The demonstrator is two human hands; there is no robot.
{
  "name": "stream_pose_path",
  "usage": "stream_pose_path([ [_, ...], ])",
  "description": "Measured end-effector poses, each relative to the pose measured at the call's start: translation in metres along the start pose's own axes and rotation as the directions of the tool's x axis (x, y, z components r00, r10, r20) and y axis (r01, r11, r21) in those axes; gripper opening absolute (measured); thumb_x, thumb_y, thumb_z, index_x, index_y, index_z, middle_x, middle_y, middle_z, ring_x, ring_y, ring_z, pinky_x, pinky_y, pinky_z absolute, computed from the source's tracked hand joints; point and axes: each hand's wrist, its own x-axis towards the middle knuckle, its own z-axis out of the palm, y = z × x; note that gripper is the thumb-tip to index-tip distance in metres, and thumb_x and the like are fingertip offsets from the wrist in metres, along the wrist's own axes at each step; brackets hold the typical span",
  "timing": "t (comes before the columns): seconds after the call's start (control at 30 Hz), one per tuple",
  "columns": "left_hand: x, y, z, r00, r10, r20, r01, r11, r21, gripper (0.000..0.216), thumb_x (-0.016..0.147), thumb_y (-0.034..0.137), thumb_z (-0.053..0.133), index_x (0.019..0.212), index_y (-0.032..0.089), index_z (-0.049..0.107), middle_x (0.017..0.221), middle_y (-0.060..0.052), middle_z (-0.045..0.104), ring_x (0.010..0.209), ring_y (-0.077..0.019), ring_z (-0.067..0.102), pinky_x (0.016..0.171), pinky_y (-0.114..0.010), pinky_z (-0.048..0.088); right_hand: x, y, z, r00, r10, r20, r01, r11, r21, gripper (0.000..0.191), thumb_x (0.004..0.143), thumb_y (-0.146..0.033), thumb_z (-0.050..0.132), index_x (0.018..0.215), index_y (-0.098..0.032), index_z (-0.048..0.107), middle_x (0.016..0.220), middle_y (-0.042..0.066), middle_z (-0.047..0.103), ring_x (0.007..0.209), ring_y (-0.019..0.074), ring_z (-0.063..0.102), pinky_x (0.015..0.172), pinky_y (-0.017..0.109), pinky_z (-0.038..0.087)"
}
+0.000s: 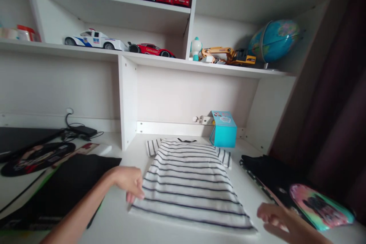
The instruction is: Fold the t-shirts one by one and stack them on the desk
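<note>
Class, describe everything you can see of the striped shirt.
The shirt is white with narrow dark stripes across the body, short striped sleeves and a dark strip at the neck. It looks like soft, thin knit cloth. It lies spread on the white desk, lightly creased, sleeves out, neck towards the wall and hem nearest the viewer. The left hand is at its left edge; whether it grips the cloth is unclear. The right hand is apart from the lower right corner.
</note>
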Motion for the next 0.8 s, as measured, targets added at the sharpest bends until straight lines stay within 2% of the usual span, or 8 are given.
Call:
stream_pose_path([
  [0.1,0.027,0.014,0.0,0.966,0.132,-0.223,-0.089,0.977,0.194,0.03,0.073,0.04,0.056,0.089,0.017,0.067,0.08,-0.006,0.069,0.072,-0.0211,0.063,0.067,-0.028,0.046,0.015,-0.004,0.009,0.998,0.002,-0.06,-0.004,0.999,-0.044,0.025,0.08,-0.042,0.049,0.087,-0.025,0.066,0.085,0.005,0.068,0.076,0.0197,0.063,0.069,0.028,0.05],
  [0.23,0.096,0.036,0.001,0.796,0.402,-0.453,-0.234,0.894,0.382,0.037,0.085,0.033,0.039,0.11,0.017,0.059,0.113,-0.009,0.061,0.103,-0.0204,0.056,0.089,-0.028,0.039,0.067,-0.024,0.037,0.987,-0.07,-0.143,0.053,0.992,-0.118,0.04,0.087,-0.042,0.034,0.105,-0.017,0.061,0.109,0.011,0.062,0.099,0.0222,0.058,0.087,0.034,0.045],
  [0.3,0.133,0.033,0.006,0.763,0.426,-0.487,-0.195,0.869,0.454,0.042,0.086,0.031,0.036,0.121,0.014,0.051,0.132,-0.011,0.046,0.12,-0.0211,0.042,0.099,-0.03,0.03,0.094,-0.029,0.065,0.987,-0.029,-0.155,-0.003,0.98,-0.2,0.05,0.087,-0.044,0.032,0.12,-0.014,0.052,0.127,0.014,0.05,0.119,0.0247,0.044,0.097,0.038,0.037],
  [0.4,0.172,0.009,0.016,0.815,0.297,-0.497,-0.037,0.883,0.468,0.057,0.086,0.042,0.037,0.136,0.015,0.033,0.146,-0.012,0.02,0.134,-0.0271,0.015,0.105,-0.04,0.019,0.12,-0.026,0.107,0.983,0.081,-0.165,-0.134,0.932,-0.338,0.059,0.086,-0.053,0.032,0.135,-0.022,0.035,0.143,0.01,0.029,0.132,0.0286,0.019,0.102,0.048,0.028],
  [0.5,0.18,-0.015,0.018,0.87,0.191,-0.455,0.043,0.889,0.456,0.067,0.083,0.059,0.03,0.139,0.023,0.026,0.147,-0.01,0.014,0.134,-0.031,0.008,0.104,-0.047,0.018,0.124,-0.014,0.125,0.986,0.112,-0.121,-0.153,0.9,-0.409,0.059,0.084,-0.059,0.03,0.136,-0.031,0.03,0.144,0.005,0.025,0.133,0.0308,0.014,0.103,0.052,0.022],
  [0.67,0.167,-0.019,-0.008,0.919,0.187,-0.348,0.0,0.88,0.474,0.055,0.078,0.056,0.043,0.124,0.026,0.05,0.131,-0.01,0.048,0.121,-0.0321,0.041,0.095,-0.042,0.034,0.117,0.009,0.098,0.99,0.092,0.11,-0.06,0.963,-0.264,0.063,0.081,-0.066,0.029,0.137,-0.037,0.025,0.147,0.0,0.018,0.134,0.0283,0.007,0.105,0.049,0.019],
  [0.73,0.17,-0.015,-0.022,0.896,0.214,-0.389,-0.017,0.892,0.452,0.045,0.081,0.048,0.042,0.116,0.025,0.057,0.122,-0.009,0.056,0.116,-0.0287,0.046,0.093,-0.038,0.036,0.123,0.011,0.087,0.981,0.1,0.165,-0.066,0.978,-0.198,0.065,0.081,-0.065,0.03,0.136,-0.032,0.03,0.145,0.002,0.023,0.134,0.0265,0.011,0.106,0.045,0.019],
  [0.8,0.18,-0.015,-0.031,0.841,0.251,-0.478,-0.005,0.889,0.458,0.046,0.085,0.042,0.037,0.122,0.021,0.052,0.129,-0.01,0.05,0.123,-0.0266,0.039,0.098,-0.037,0.032,0.137,0.004,0.083,0.984,0.126,0.126,-0.099,0.974,-0.203,0.065,0.084,-0.061,0.028,0.137,-0.024,0.032,0.144,0.005,0.026,0.134,0.0246,0.015,0.107,0.042,0.019],
])
